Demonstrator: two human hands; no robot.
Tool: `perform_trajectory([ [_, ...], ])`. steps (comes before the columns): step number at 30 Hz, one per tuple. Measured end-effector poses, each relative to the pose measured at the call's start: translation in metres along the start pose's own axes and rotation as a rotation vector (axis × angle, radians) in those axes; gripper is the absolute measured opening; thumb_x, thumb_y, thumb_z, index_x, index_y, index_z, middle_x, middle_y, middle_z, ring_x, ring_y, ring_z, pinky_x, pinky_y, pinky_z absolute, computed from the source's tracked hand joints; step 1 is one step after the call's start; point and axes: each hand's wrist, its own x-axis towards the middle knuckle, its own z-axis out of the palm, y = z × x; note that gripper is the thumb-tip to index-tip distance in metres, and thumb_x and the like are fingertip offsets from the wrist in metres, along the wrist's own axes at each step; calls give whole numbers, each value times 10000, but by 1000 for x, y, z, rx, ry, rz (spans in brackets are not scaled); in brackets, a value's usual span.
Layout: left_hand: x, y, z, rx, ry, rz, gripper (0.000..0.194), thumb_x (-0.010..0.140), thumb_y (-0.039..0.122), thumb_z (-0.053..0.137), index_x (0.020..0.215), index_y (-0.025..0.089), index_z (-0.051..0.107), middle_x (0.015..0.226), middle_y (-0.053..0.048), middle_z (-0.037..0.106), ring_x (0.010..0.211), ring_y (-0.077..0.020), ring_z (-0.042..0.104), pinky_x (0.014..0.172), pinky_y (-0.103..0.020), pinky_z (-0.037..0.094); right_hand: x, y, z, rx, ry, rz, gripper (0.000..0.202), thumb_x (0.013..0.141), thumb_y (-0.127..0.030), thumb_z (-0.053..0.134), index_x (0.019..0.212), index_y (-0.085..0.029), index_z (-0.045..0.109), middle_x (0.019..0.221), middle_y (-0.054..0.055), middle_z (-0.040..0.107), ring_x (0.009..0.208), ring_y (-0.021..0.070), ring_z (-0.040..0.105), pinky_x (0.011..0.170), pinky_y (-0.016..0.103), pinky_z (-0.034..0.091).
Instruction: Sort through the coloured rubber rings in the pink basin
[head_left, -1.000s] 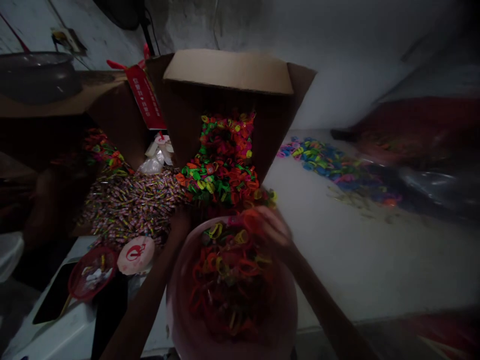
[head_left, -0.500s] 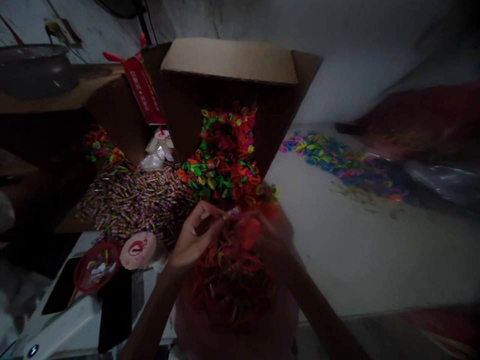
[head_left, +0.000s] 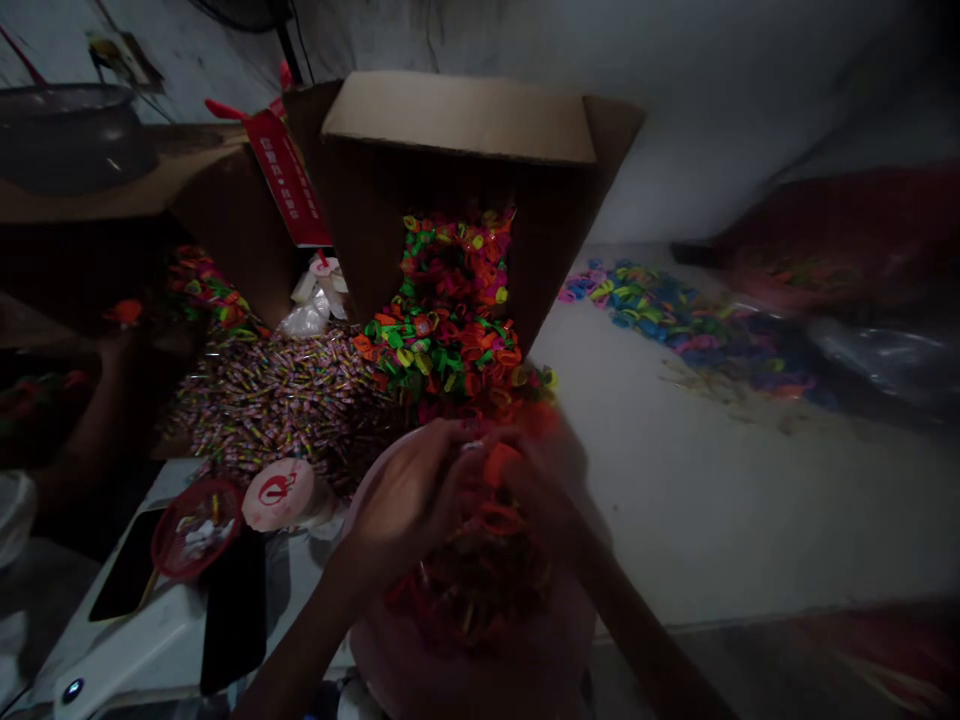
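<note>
both hands, left hand (head_left: 409, 497) and right hand (head_left: 544, 475), meet over round pink plastic bowl (head_left: 525, 660) of bright plastic rings (head_left: 480, 580); open brown cardboard box (head_left: 457, 120) behind; grip unclear, blurred.

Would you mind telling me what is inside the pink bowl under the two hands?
The pink bowl holds a heap of small rings, mostly red and orange. The left hand and right hand cover its far part, so anything there is hidden.

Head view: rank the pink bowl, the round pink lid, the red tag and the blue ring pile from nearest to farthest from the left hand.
From the left hand:
1. pink bowl, right beneath it.
2. round pink lid, to its left.
3. red tag, up on the carton's left.
4. blue ring pile, far right on the table.
</note>
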Motion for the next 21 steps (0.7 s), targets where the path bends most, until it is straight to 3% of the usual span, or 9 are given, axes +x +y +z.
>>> perform_trajectory([
  [5,-4,3,-7,94,-61,83,166,1064,268,489,1162,234,619,1203,-88,739,1121,-237,689,982,-331,512,-1,1,4,-180,29,-81,207,1029,-429,590,1101,-260,686,1150,55,703,1095,230,648,1019,359,508],
  [12,-4,9,-14,192,-86,173,170,1075,254,413,1025,229,574,1003,-83,695,970,-239,667,923,-341,524,-6,4,9,-222,42,-105,136,1004,-309,591,1122,-270,647,1168,61,664,1088,237,631,997,371,498],
  [15,-3,9,-17,180,-123,174,164,1067,242,428,1049,220,589,1098,-108,696,1043,-253,663,962,-350,517,-5,6,12,-218,84,-81,144,980,-343,621,1101,-272,653,1177,66,679,1120,257,619,1044,392,488],
  [19,-1,3,-18,144,-148,215,197,1061,244,442,1070,211,635,1113,-121,695,1119,-279,666,1021,-389,520,-5,10,15,-224,97,-53,157,969,-357,603,1083,-268,660,1147,69,697,1089,266,626,984,390,512],
  [21,-3,-6,-16,103,-162,259,244,1051,229,448,1182,213,653,1135,-125,705,1177,-285,663,1066,-415,519,-5,10,14,-236,63,-65,155,968,-356,604,1081,-270,666,1113,70,703,1087,274,630,968,393,515],
])
